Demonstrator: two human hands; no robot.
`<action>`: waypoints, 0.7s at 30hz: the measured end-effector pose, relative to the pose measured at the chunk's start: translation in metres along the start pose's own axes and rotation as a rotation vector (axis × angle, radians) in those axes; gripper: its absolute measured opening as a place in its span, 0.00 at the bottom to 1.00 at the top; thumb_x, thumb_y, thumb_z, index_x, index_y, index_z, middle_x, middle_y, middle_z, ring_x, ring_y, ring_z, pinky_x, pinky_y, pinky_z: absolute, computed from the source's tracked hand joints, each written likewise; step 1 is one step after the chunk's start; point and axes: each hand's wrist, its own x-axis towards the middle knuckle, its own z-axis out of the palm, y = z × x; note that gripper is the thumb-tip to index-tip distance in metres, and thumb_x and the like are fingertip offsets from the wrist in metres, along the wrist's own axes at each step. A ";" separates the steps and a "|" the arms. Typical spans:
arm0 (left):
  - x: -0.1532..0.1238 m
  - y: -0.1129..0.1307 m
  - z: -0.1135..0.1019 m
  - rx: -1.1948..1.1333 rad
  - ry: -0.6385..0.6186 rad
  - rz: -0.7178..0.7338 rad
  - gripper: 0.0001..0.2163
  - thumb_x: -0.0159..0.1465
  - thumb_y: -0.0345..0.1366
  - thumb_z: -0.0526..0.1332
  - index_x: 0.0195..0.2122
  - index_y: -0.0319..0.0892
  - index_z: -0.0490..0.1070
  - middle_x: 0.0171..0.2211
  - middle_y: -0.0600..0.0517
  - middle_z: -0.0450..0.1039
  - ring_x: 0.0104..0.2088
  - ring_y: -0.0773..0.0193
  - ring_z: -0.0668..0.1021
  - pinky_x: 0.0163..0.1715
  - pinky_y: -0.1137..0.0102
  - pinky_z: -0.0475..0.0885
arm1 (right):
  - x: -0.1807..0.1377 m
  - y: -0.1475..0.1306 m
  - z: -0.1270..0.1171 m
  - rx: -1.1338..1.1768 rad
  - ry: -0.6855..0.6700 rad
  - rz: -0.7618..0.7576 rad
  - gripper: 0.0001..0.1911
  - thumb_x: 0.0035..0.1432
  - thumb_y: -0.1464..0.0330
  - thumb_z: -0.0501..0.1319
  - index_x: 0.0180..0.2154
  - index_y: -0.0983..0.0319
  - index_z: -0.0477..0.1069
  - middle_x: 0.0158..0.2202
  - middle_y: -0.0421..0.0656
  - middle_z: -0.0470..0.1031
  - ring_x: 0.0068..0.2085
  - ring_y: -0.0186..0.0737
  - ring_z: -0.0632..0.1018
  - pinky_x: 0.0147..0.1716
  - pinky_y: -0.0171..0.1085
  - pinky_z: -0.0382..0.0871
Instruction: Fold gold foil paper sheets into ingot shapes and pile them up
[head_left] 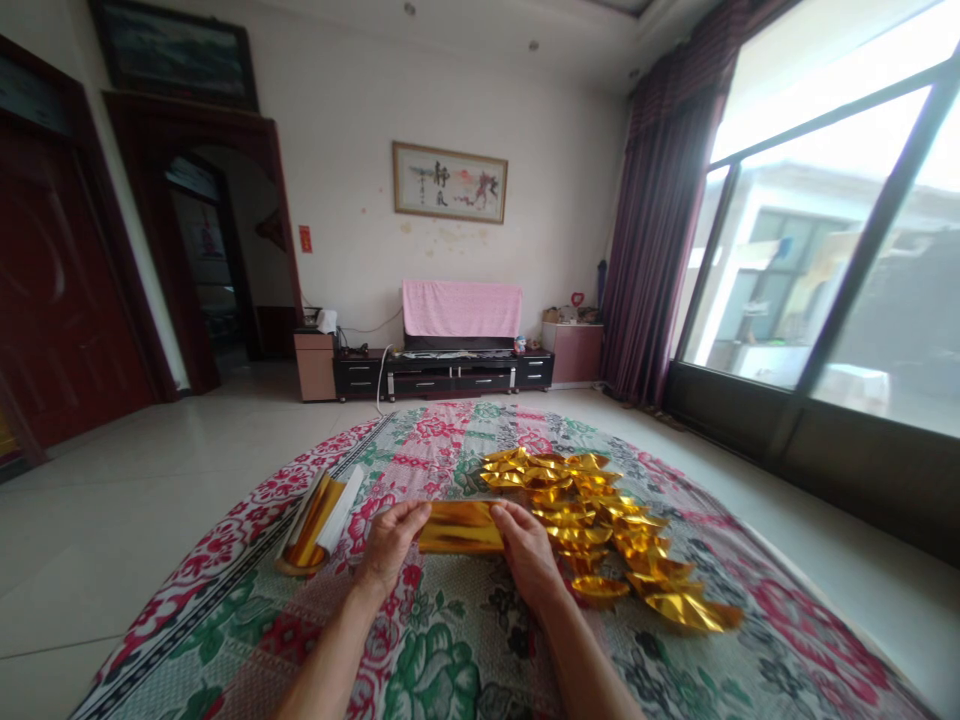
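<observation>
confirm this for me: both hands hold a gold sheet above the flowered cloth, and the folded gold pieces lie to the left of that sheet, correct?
The side is wrong: in the head view, the folded gold pieces lie to the right of the gold sheet, which the left hand and right hand hold above the flowered cloth.

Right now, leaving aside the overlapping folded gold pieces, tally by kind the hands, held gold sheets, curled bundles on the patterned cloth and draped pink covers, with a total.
Hands: 2 (left hand, right hand)
Held gold sheet: 1
Curled bundle: 1
Pink cover: 1
Total: 5
</observation>
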 end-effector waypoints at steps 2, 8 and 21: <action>0.000 0.001 0.001 0.005 0.003 0.002 0.16 0.47 0.43 0.66 0.33 0.37 0.76 0.26 0.52 0.76 0.27 0.64 0.75 0.31 0.72 0.69 | 0.000 0.000 0.000 -0.007 0.006 -0.004 0.15 0.46 0.57 0.65 0.34 0.61 0.75 0.28 0.40 0.75 0.29 0.36 0.72 0.33 0.35 0.65; 0.000 0.001 0.002 0.014 0.008 0.001 0.17 0.47 0.44 0.66 0.34 0.36 0.76 0.24 0.52 0.75 0.26 0.65 0.74 0.29 0.72 0.68 | -0.001 0.001 -0.002 -0.013 -0.001 -0.019 0.13 0.48 0.59 0.64 0.33 0.61 0.73 0.27 0.40 0.74 0.28 0.35 0.71 0.32 0.34 0.64; 0.001 0.001 0.002 0.013 0.003 0.001 0.15 0.47 0.43 0.66 0.33 0.38 0.76 0.24 0.52 0.75 0.26 0.65 0.74 0.30 0.72 0.69 | -0.001 -0.003 0.001 -0.015 0.036 -0.007 0.12 0.48 0.60 0.64 0.30 0.62 0.72 0.25 0.38 0.71 0.28 0.34 0.70 0.32 0.33 0.64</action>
